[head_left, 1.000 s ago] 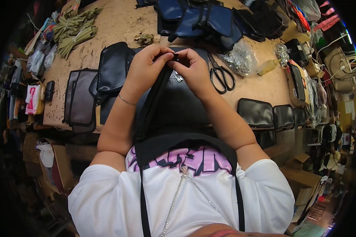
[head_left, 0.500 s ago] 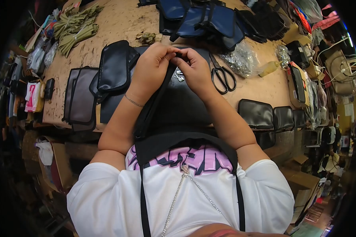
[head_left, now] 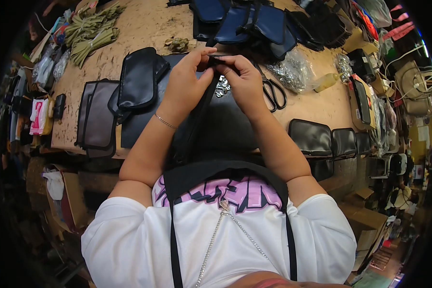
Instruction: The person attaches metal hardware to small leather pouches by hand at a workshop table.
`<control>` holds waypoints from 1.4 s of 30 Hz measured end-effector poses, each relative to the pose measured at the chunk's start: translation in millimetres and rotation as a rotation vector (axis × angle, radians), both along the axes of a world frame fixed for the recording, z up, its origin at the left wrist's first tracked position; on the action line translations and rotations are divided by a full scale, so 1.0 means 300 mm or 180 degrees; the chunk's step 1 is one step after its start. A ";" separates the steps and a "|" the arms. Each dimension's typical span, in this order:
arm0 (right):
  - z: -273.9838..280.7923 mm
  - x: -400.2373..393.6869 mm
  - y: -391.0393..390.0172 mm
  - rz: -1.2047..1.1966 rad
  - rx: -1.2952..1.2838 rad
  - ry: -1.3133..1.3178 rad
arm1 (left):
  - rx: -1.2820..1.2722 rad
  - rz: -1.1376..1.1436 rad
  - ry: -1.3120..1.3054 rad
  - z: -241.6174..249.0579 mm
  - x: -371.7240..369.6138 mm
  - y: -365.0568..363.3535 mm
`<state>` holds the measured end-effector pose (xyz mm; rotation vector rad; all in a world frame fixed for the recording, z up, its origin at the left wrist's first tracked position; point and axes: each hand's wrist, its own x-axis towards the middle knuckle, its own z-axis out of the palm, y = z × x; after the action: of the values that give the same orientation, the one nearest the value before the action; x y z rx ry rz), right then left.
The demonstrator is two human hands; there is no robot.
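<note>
Both hands meet above a black sheet (head_left: 225,122) at the table's near edge. My left hand (head_left: 189,79) pinches the end of a long black strip (head_left: 197,117), which looks like zipper tape and hangs down toward my lap. My right hand (head_left: 242,79) closes its thumb and fingers on the same end, from the other side. The exact spot between the fingertips is dark and partly hidden. Just below them, a small heap of shiny metal pieces (head_left: 222,86), perhaps zipper sliders, lies on the sheet. Black-handled scissors (head_left: 276,93) rest right of my right hand.
Black pouches (head_left: 138,79) and grey-brown panels (head_left: 98,115) lie to the left. Blue pouches (head_left: 235,29) are piled at the back. A plastic bag of metal parts (head_left: 293,72) and a small bottle (head_left: 327,83) stand right. More black pouches (head_left: 310,138) sit at the right edge.
My hands have drawn slightly apart and the fingers have shifted on the strip's end. More of the metal heap now shows, and my right hand covers part of the scissors.
</note>
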<state>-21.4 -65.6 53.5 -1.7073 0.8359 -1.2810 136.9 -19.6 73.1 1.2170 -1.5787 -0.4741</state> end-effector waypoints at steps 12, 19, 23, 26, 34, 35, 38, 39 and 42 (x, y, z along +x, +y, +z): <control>-0.032 0.021 -0.003 -0.0145 0.0433 -0.0425 | -0.0057 0.0002 -0.0172 -0.012 0.003 -0.036; -0.016 0.028 -0.007 -0.0132 0.0485 -0.0223 | -0.0049 -0.0230 0.0148 -0.048 0.028 -0.066; -0.022 0.027 -0.031 -0.0046 0.0447 -0.0044 | 0.0341 -0.0724 0.0991 -0.039 0.035 -0.083; -0.034 0.028 -0.039 -0.0020 0.0414 -0.0131 | 0.0348 -0.0638 0.0713 -0.035 0.041 -0.088; -0.049 0.039 -0.040 -0.0277 0.0445 -0.0188 | 0.0169 -0.0373 0.0353 -0.023 0.027 -0.092; -0.049 0.039 -0.038 -0.0312 0.0512 -0.0108 | 0.0251 -0.0374 0.0473 -0.026 0.021 -0.091; -0.014 0.040 -0.014 -0.0475 0.0575 0.0206 | -0.0104 -0.0118 0.0310 -0.035 0.009 -0.087; -0.008 0.042 -0.008 -0.0476 0.0513 0.0210 | -0.0174 -0.0057 0.0286 -0.033 0.004 -0.080; 0.002 0.048 0.004 -0.0488 0.0339 0.0186 | -0.0338 0.0100 0.0259 -0.031 -0.008 -0.067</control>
<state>-7.0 -64.4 54.1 -1.6283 1.0682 -1.2686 134.6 -39.8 63.7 1.1266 -1.4948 -0.4095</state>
